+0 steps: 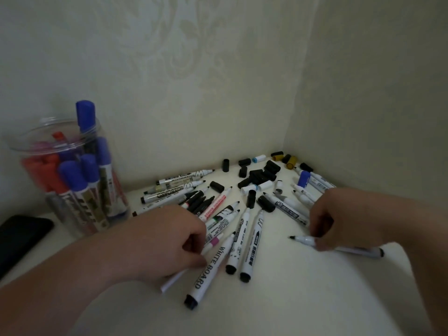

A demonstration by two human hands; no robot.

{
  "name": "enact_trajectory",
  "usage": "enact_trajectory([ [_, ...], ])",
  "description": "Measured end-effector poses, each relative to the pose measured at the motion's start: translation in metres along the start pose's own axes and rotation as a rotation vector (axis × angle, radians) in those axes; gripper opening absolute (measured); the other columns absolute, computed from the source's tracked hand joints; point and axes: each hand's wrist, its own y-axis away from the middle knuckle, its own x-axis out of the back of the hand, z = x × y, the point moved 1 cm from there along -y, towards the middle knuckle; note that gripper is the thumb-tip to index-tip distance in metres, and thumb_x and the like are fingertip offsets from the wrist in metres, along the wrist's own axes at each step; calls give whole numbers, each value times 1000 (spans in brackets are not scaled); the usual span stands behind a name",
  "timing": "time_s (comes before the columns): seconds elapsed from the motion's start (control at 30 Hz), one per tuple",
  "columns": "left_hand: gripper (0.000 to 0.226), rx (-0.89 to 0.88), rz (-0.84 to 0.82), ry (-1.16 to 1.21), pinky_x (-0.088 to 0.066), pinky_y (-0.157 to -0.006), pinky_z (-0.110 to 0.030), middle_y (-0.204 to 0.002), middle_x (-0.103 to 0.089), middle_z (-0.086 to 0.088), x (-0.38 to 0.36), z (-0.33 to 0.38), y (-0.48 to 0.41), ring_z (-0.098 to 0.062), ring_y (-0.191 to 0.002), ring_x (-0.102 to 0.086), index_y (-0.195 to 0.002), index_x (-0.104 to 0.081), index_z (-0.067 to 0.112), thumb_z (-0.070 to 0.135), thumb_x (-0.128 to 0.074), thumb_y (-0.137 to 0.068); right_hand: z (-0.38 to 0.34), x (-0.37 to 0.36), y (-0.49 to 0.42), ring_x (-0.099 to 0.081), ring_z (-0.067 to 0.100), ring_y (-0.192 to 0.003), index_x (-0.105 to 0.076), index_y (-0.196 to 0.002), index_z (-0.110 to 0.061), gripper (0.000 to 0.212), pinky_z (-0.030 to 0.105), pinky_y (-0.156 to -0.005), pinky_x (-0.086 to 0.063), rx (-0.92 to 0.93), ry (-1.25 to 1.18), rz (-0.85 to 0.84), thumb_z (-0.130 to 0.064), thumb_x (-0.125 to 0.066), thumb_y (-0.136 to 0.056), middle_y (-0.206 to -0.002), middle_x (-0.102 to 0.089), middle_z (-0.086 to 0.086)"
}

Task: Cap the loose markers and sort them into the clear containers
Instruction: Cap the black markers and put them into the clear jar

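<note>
- Carrying everything on a pale desk (303, 299) set into a wall corner.
- Holding capped blue and red markers (72, 175) upright in the clear container (26, 144) at the desk's left.
- Fanning uncapped markers (249, 251) across the desk's middle.
- Clenching the left grip (167, 238) round a pink-banded marker (214, 241) in that pile.
- Pinching a thin uncapped marker (303, 238) against the desk with the right grip (339, 217).
- Heaping loose black caps (259, 175) toward the far corner.

left hand (169, 241) bare; right hand (339, 218) bare | forearms bare to frame edge
</note>
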Motion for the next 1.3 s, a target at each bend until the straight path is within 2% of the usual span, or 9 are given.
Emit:
enact_trajectory([
  [0.23, 40, 66, 63, 40, -34, -50, -13, -62, -59, 29, 17, 2, -21, 13, -58, -53, -70, -64, 30, 69, -72, -73, 0, -2, -12, -66, 3, -64, -72, -75, -24, 36, 24, -64, -53, -96, -43, 46, -59, -70, -80, -67, -72, -14],
  [0.3, 40, 64, 117, 59, -33, -50, -15, -61, -60, 23, 24, 4, -28, 8, -56, -54, -67, -63, 30, 68, -68, -77, -3, -5, -18, -64, 7, -62, -70, -72, -21, 40, 27, -61, -52, -110, -31, 85, -60, -70, -81, -65, -71, -11],
  [0.43, 30, 63, 363, 224, -33, -51, -19, -65, -60, 13, 29, 19, -47, 3, -57, -54, -71, -66, 29, 55, -68, -86, -7, -4, -22, -57, 4, -54, -68, -68, -22, 41, 21, -51, -46, -110, -101, 205, -59, -67, -83, -62, -67, -6],
  [0.5, 26, 66, 512, 386, -33, -46, -16, -59, -56, 11, 24, 28, -55, 3, -52, -51, -73, -68, 27, 48, -70, -87, -2, 1, -20, -57, 2, -51, -70, -71, -24, 27, 17, -49, -45, -113, -182, 273, -44, -66, -90, -64, -65, -9],
  [0.67, 22, 47, 757, 691, -34, -43, -16, -47, -49, 6, -5, 32, -58, -5, -40, -39, -72, -68, 22, 34, -72, -90, 23, 8, -17, -61, 0, -69, -73, -76, -30, 15, 16, -56, -43, -162, -275, 361, -24, -68, -88, -76, -67, -16],
  [0.87, 23, 44, 812, 732, -52, -46, -33, -48, -51, 5, -12, 24, -47, -7, -40, -42, -73, -70, 21, 33, -68, -92, 28, 5, -19, -62, -2, -63, -75, -75, -31, 9, 14, -53, -42, -187, -252, 264, -34, -75, -84, -67, -68, -17],
  [1.03, 23, -37, 802, 701, -33, -44, -11, -51, -52, -5, -15, 31, -48, -8, -40, -39, -70, -68, 18, 26, -70, -92, 14, -1, -24, -67, 6, -66, -75, -81, -27, 12, 18, -53, -50, -218, -170, 156, -39, -72, -85, -77, -72, -8],
  [1.17, 22, -67, 765, 738, -37, -49, -5, -50, -53, -8, -18, 36, -49, -7, -40, -43, -70, -69, 18, 23, -70, -92, 13, 2, -26, -67, 11, -62, -74, -75, -20, 14, 22, -54, -53, -245, -229, 227, -30, -70, -84, -70, -72, -2],
  [1.3, 17, 7, 652, 1090, -40, -43, -24, -54, -60, -6, -17, 33, -54, -13, -44, -46, -73, -73, 23, 30, -74, -88, 4, 7, -17, -63, 10, -55, -74, -72, -22, 13, 25, -51, -51, -198, -608, 463, -31, -75, -81, -64, -70, -5],
])
